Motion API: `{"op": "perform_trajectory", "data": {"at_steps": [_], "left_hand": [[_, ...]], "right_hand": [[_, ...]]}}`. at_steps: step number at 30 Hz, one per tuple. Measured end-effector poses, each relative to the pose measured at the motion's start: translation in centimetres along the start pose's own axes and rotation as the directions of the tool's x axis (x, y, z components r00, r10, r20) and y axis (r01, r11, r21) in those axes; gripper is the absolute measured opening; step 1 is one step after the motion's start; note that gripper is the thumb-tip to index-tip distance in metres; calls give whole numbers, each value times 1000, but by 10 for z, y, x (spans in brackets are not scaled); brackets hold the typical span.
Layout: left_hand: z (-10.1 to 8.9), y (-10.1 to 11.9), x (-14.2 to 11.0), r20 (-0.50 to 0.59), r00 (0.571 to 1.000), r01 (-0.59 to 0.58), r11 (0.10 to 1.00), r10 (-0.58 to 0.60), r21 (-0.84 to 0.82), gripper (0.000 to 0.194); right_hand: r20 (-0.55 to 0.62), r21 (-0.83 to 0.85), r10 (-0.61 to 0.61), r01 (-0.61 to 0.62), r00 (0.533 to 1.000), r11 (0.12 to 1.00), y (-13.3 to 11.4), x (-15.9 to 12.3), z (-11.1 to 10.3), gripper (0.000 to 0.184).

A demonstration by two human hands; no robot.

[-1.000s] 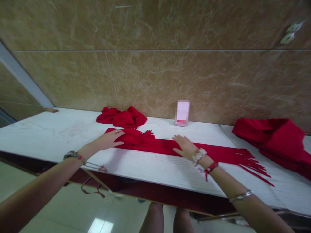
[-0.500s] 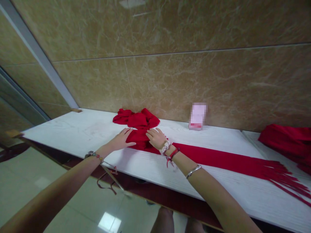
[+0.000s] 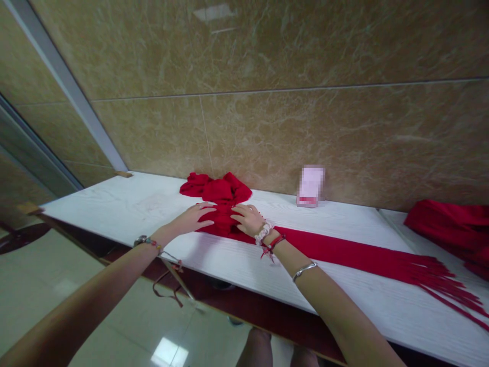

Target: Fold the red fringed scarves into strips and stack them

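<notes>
A red scarf [image 3: 344, 252] lies lengthwise along the white tabletop, its fringed end spread out toward the right. Its left part is bunched up between my hands, next to a crumpled heap of red cloth [image 3: 219, 188] by the wall. My left hand [image 3: 193, 219] rests at the left side of the bunched part, thumb and fingers apart. From the other side my right hand [image 3: 248, 220] lies on the scarf, its fingers spread and slightly bent. Neither hand is visibly closed on the fabric.
A pink and white box-like item [image 3: 311, 186], blurred out, stands against the tiled wall [image 3: 267, 132]. More folded red cloth [image 3: 446, 229] lies at the far right. A brown strap [image 3: 168, 290] hangs below the front edge of the white table [image 3: 153, 196].
Both hands stay at the bunched scarf. The fingers of my right hand are more bent, and the cloth between the hands looks slightly more rumpled. The view has shifted a little.
</notes>
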State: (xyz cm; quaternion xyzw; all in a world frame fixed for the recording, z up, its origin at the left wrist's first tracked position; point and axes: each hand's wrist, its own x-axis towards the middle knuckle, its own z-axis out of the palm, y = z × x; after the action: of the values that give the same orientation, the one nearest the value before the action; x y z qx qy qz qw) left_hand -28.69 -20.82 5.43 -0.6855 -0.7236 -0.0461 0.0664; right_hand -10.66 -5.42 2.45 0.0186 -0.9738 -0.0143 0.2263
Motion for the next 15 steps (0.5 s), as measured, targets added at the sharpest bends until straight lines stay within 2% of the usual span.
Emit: {"op": "perform_trajectory", "data": {"at_steps": [3, 7, 11, 15], "left_hand": [[-6, 3, -2, 41, 996, -83, 996, 82, 29, 32], [-8, 4, -6, 40, 995, -101, 988, 97, 116, 33], [-7, -4, -9, 17, 1000, -16, 973, 12, 230, 39], [-16, -14, -8, -5, 995, 93, 962, -95, 258, 43]], "right_hand": [[27, 18, 5, -5, 1000, 1000, 1, -9, -1, 30], [26, -42, 87, -85, 996, 995, -9, -9, 3, 43], [-22, -73, 158, -160, 987, 985, -17, 6, 1, 22], [-136, -107, 132, -147, 982, 983, 1, 8, -24, 24]]}}
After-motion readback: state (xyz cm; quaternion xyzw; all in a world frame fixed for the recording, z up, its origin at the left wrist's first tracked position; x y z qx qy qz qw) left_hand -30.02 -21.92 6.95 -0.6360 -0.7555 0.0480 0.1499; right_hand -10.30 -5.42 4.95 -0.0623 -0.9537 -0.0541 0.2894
